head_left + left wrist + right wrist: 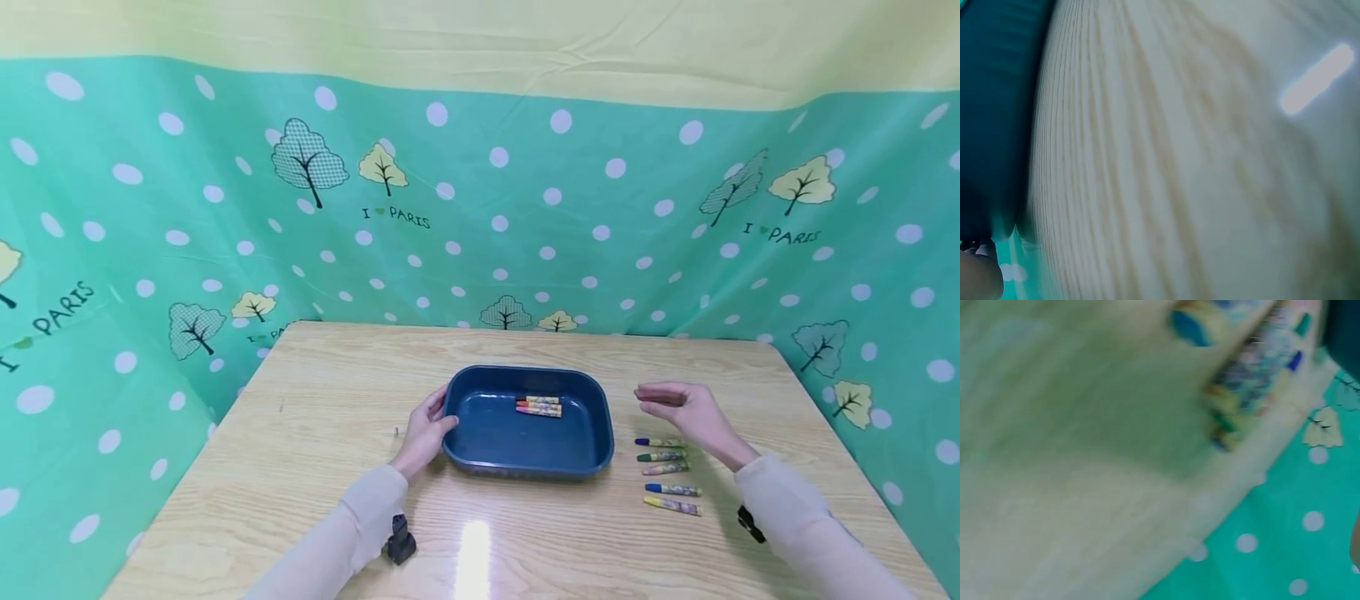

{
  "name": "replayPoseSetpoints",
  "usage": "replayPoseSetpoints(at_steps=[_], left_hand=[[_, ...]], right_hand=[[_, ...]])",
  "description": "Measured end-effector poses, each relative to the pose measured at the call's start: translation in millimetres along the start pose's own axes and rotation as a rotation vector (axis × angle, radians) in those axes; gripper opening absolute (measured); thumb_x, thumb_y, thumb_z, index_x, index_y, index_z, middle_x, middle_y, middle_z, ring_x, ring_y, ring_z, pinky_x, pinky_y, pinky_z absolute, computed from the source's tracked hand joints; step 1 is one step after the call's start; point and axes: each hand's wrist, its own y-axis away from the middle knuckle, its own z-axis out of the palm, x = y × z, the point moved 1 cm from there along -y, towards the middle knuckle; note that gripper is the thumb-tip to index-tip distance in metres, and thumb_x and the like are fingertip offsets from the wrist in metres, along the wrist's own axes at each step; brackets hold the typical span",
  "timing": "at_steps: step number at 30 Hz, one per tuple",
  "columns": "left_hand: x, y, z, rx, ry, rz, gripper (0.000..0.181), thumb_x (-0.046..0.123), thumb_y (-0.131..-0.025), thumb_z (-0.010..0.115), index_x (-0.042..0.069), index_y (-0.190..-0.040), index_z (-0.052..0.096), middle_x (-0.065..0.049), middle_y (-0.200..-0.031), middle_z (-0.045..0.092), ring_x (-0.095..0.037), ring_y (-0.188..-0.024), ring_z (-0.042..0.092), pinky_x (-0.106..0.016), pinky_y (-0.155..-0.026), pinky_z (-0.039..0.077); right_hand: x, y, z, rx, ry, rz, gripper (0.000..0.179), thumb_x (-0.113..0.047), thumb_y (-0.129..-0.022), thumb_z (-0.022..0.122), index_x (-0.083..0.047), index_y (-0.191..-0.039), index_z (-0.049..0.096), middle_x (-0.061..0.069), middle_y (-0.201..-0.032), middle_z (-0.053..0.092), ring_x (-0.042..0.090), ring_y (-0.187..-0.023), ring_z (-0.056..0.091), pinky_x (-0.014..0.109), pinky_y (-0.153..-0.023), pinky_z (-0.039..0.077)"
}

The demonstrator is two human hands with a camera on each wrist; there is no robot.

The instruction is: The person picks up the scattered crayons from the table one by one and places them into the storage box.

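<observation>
A dark blue plastic tray (525, 471) stands on the table, with three crayons (540, 410) lying inside it towards the back. My left hand (426, 435) grips the tray's left end, its thumb over the rim. In the left wrist view the tray's side wall (994, 112) fills the left edge. To the right of the tray my right hand (693, 418) hovers above the table, fingers pointing left, with no crayon visible in it. Just below that hand, several crayons (672, 491) lie in a loose column; these crayons (1247, 375) show blurred in the right wrist view.
The light wood table (337, 375) carries all of this. Behind and beside it hangs a green dotted curtain (487, 192) with tree prints. A black wrist device (401, 542) sits by the left sleeve, another (750, 525) by the right sleeve.
</observation>
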Motion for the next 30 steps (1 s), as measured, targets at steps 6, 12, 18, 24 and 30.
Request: replayPoseSetpoints(at_steps=[6,12,18,24,30], left_hand=[[-1.7,0.8,1.2,0.009,-0.033,0.006,0.06,-0.008,-0.081,0.051,0.0,-0.138,0.036,-0.024,-0.142,0.036,-0.035,-0.131,0.036,-0.042,-0.108,0.034],[-1.9,1.6,1.2,0.016,-0.035,0.012,0.059,-0.007,-0.081,0.05,0.001,-0.138,0.037,-0.024,-0.141,0.038,-0.035,-0.13,0.036,-0.043,-0.107,0.034],[0.1,2.5,-0.2,0.02,-0.027,0.001,0.059,-0.006,-0.081,0.051,0.001,-0.138,0.037,-0.023,-0.141,0.037,-0.035,-0.13,0.036,-0.042,-0.107,0.034],[1.7,3.8,-0.9,0.025,-0.007,0.006,0.059,-0.006,-0.082,0.051,0.0,-0.139,0.035,-0.025,-0.141,0.035,-0.036,-0.131,0.035,-0.044,-0.108,0.032],[1.7,2.9,-0.7,0.019,-0.022,-0.001,0.059,-0.004,-0.083,0.052,0.001,-0.139,0.035,-0.023,-0.142,0.035,-0.035,-0.131,0.035,-0.042,-0.108,0.033]], right_hand=[[21.5,5.8,-8.0,-0.003,0.061,0.055,0.04,-0.021,-0.086,0.062,0.0,-0.12,0.058,0.019,-0.119,0.06,-0.004,-0.093,0.061,0.015,-0.079,0.053],[41.9,6.3,-11.5,-0.004,0.139,0.098,0.04,-0.021,-0.084,0.064,-0.002,-0.119,0.059,0.015,-0.118,0.062,0.014,-0.101,0.063,0.014,-0.081,0.052],[57.5,6.0,-8.3,-0.035,0.124,0.132,0.042,-0.02,-0.081,0.067,-0.001,-0.118,0.059,0.014,-0.114,0.064,0.011,-0.096,0.064,0.016,-0.081,0.053],[63.5,5.1,-2.2,-0.068,0.042,0.114,0.041,-0.009,-0.079,0.068,0.007,-0.116,0.058,0.021,-0.111,0.064,0.013,-0.092,0.066,0.022,-0.079,0.055],[64.7,6.8,-2.2,-0.054,0.093,0.125,0.041,-0.012,-0.078,0.07,0.004,-0.114,0.061,0.017,-0.108,0.066,0.012,-0.09,0.066,0.023,-0.079,0.055]])
